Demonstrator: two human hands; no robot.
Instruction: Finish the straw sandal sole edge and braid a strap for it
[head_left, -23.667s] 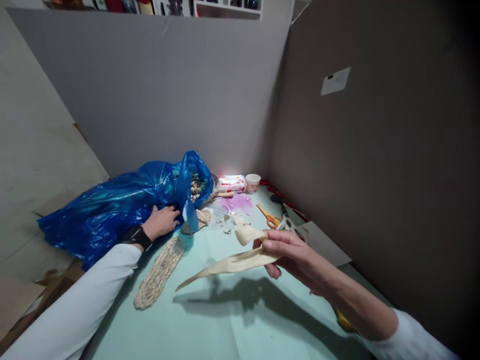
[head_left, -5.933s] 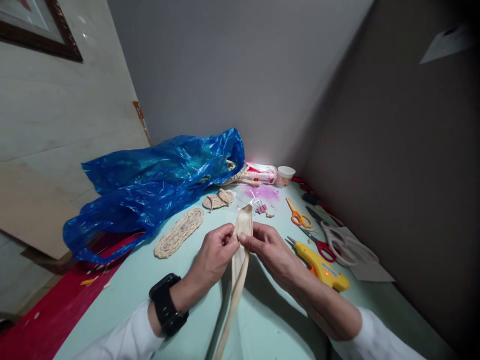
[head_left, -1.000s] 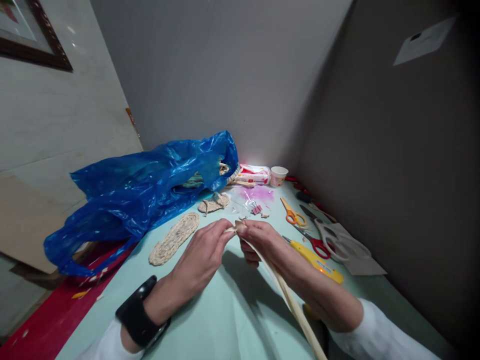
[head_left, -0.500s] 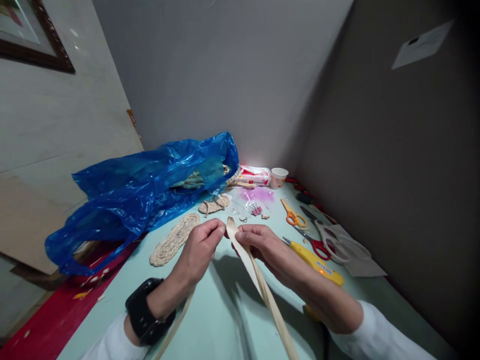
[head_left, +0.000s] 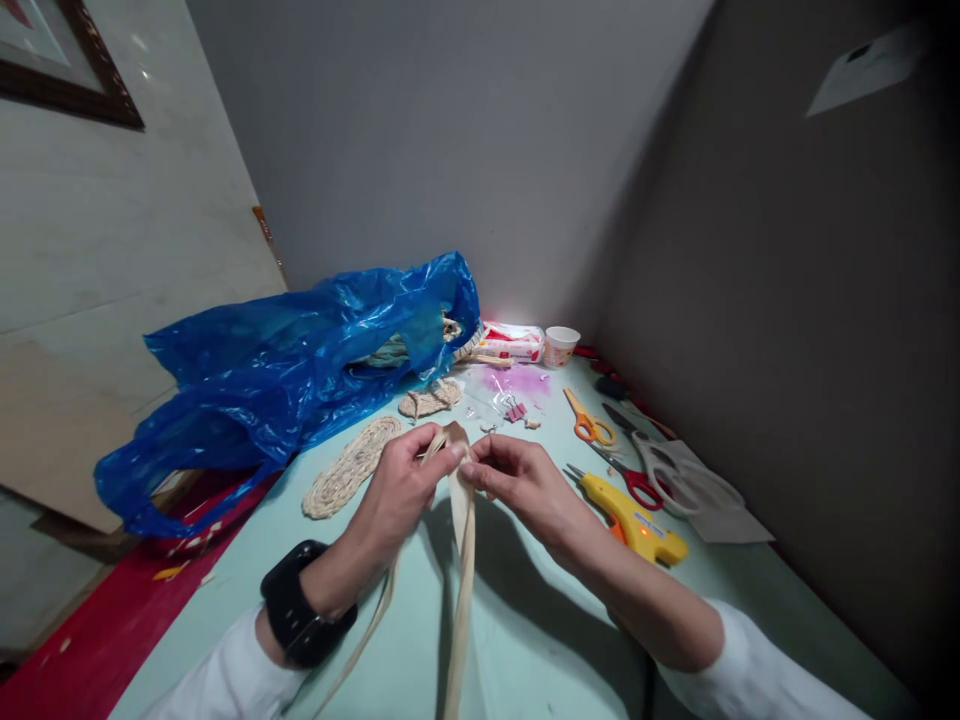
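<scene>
Both hands meet above the pale green table (head_left: pixel 525 660), pinching the top of long pale dried leaf strips (head_left: pixel 463 560). My left hand (head_left: pixel 405 485), with a black watch on the wrist, grips a thin strip that trails down to the lower left. My right hand (head_left: pixel 517 480) pinches the wider strip, which hangs straight down toward the bottom edge. The strips join at the fingertips.
A woven oval mat (head_left: pixel 349 478) and a smaller woven piece (head_left: pixel 430 400) lie by a blue plastic bag (head_left: pixel 285 375). To the right are a yellow glue gun (head_left: pixel 634 520), orange scissors (head_left: pixel 589 425), red scissors (head_left: pixel 634 485), white scissors (head_left: pixel 686 480) and a paper cup (head_left: pixel 559 345).
The wide strip has swung from slanting lower right to hanging straight down. A thin strip now trails from my left hand. Both hands sit slightly nearer together.
</scene>
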